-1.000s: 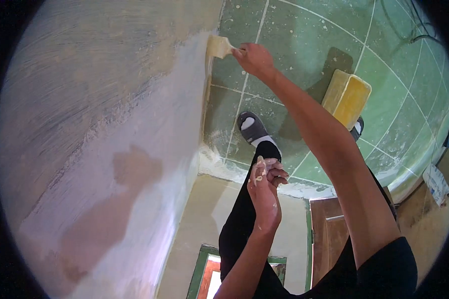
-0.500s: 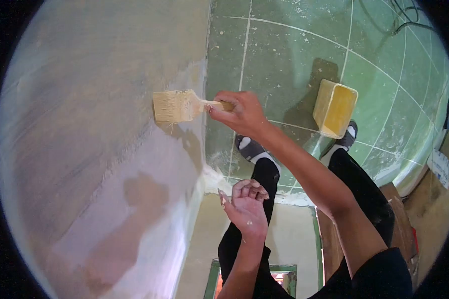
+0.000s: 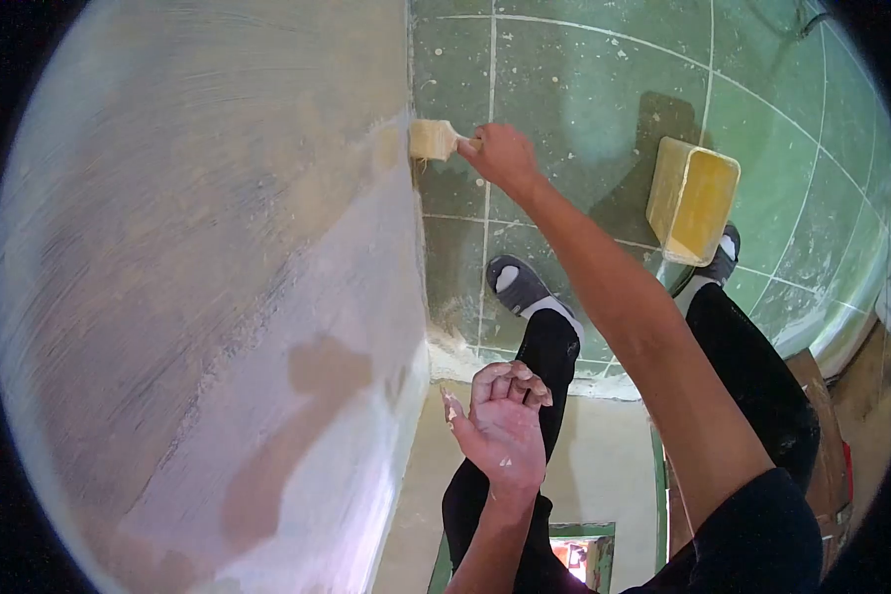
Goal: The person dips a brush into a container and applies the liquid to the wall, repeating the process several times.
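My right hand point(image 3: 505, 156) grips the handle of a wide, paint-coated brush point(image 3: 432, 141). The brush's bristles are at the corner where the wall point(image 3: 198, 178) meets the green tiled floor. Patches of beige and pinkish white cover the wall, with streaks across the upper part. Lower down, my left hand point(image 3: 508, 426) is held palm up, its fingers loosely curled and apart, with white smears on the skin. It holds nothing. A rectangular yellow container point(image 3: 670, 198), coated inside with paint, stands on the floor beside my foot.
Green floor tiles point(image 3: 574, 109) carry white specks. My feet in grey slippers point(image 3: 520, 284) stand near the wall and the container. A dark cable point(image 3: 815, 22) lies at the upper right; brown boards point(image 3: 827, 426) are at the lower right.
My right hand has moved the brush up and to the right, from the wall face to the wall's edge by the floor. The view has shifted slightly; my left hand keeps its pose.
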Action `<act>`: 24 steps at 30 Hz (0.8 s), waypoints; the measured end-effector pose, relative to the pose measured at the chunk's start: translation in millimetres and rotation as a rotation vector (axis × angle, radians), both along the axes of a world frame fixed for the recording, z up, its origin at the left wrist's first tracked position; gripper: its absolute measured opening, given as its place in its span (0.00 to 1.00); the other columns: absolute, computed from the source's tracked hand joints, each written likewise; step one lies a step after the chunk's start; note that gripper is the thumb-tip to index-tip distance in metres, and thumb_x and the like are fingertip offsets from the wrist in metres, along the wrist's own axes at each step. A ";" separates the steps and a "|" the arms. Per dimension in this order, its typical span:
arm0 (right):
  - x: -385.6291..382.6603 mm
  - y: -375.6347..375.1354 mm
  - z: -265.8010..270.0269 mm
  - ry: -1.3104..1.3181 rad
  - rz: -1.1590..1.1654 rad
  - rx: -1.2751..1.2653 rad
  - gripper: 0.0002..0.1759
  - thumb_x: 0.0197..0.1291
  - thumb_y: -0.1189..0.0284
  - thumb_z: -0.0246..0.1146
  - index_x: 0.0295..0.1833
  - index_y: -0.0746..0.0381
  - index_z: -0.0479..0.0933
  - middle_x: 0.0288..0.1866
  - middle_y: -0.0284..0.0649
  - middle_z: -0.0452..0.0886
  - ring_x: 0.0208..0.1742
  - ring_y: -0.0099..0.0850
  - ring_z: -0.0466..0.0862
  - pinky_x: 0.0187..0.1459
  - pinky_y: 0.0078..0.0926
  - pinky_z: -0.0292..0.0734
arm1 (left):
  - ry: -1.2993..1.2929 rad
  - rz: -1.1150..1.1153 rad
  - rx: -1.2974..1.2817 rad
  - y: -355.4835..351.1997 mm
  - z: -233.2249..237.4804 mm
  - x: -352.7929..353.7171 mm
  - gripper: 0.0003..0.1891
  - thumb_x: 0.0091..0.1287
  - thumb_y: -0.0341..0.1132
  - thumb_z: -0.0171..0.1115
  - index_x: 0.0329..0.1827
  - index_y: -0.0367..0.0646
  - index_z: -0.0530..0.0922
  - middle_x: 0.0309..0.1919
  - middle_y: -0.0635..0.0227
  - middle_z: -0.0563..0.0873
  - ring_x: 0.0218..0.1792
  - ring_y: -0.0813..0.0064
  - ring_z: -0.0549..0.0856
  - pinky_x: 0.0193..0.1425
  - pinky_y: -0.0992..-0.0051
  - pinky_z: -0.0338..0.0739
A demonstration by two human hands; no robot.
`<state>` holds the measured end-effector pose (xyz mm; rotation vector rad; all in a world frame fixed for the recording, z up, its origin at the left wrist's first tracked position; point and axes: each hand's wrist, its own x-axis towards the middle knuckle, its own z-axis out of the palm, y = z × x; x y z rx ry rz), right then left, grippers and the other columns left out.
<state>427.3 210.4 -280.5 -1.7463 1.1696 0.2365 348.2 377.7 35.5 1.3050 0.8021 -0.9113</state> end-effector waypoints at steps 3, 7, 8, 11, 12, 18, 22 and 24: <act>15.0 -6.6 5.9 0.044 -0.037 -0.046 0.27 0.62 0.48 0.62 0.42 0.64 0.84 0.40 0.54 0.86 0.45 0.52 0.86 0.46 0.50 0.81 | -0.011 -0.046 -0.034 2.6 -2.2 -0.7 0.35 0.74 0.68 0.39 0.50 0.41 0.75 0.45 0.61 0.80 0.42 0.66 0.79 0.46 0.63 0.72; 38.3 -1.9 33.3 -0.045 -0.041 -0.100 0.25 0.59 0.49 0.64 0.37 0.63 0.85 0.35 0.53 0.86 0.41 0.53 0.86 0.43 0.50 0.81 | -0.006 -0.038 -0.032 0.6 -3.6 -1.8 0.35 0.74 0.68 0.39 0.51 0.41 0.75 0.45 0.61 0.80 0.42 0.66 0.79 0.46 0.63 0.72; 35.9 -1.9 47.5 -0.041 -0.038 -0.097 0.25 0.59 0.49 0.64 0.37 0.63 0.85 0.35 0.53 0.86 0.41 0.53 0.86 0.43 0.50 0.81 | 0.001 -0.034 -0.024 -0.3 -3.8 -1.8 0.35 0.74 0.68 0.39 0.51 0.41 0.75 0.45 0.62 0.80 0.42 0.66 0.79 0.46 0.63 0.72; 14.5 -2.2 103.3 -0.128 -0.081 -0.073 0.24 0.58 0.49 0.64 0.35 0.60 0.86 0.33 0.52 0.86 0.39 0.53 0.86 0.41 0.50 0.81 | 0.016 -0.012 -0.019 0.6 -2.0 -3.8 0.34 0.74 0.67 0.39 0.50 0.41 0.75 0.44 0.62 0.81 0.42 0.66 0.79 0.46 0.63 0.72; 1.5 -0.7 120.0 -0.183 -0.088 -0.064 0.24 0.58 0.47 0.65 0.35 0.60 0.86 0.33 0.52 0.85 0.38 0.53 0.85 0.39 0.49 0.79 | 0.013 -0.001 -0.014 0.4 -2.2 -2.4 0.34 0.74 0.68 0.39 0.50 0.41 0.75 0.44 0.62 0.81 0.42 0.66 0.79 0.46 0.63 0.72; 1.6 12.0 16.2 -0.266 -0.156 -0.073 0.26 0.58 0.44 0.64 0.40 0.58 0.87 0.36 0.51 0.86 0.39 0.53 0.85 0.41 0.49 0.79 | 0.028 -0.016 -0.012 -8.6 3.1 1.7 0.35 0.74 0.68 0.38 0.50 0.41 0.75 0.43 0.61 0.80 0.41 0.65 0.79 0.46 0.63 0.72; 24.3 -2.5 -34.3 -0.095 -0.083 -0.052 0.25 0.60 0.46 0.63 0.45 0.57 0.86 0.42 0.50 0.86 0.45 0.50 0.86 0.46 0.49 0.81 | 0.028 -0.067 -0.021 -9.1 -0.5 0.9 0.36 0.74 0.68 0.37 0.50 0.40 0.75 0.43 0.59 0.79 0.41 0.63 0.79 0.46 0.62 0.72; 20.1 -8.2 -37.1 -0.038 -0.053 -0.038 0.24 0.61 0.48 0.63 0.44 0.59 0.86 0.42 0.50 0.87 0.45 0.51 0.86 0.46 0.48 0.81 | 0.022 -0.061 -0.036 -7.3 -2.0 0.6 0.35 0.74 0.67 0.37 0.50 0.40 0.74 0.43 0.59 0.79 0.41 0.63 0.79 0.46 0.62 0.72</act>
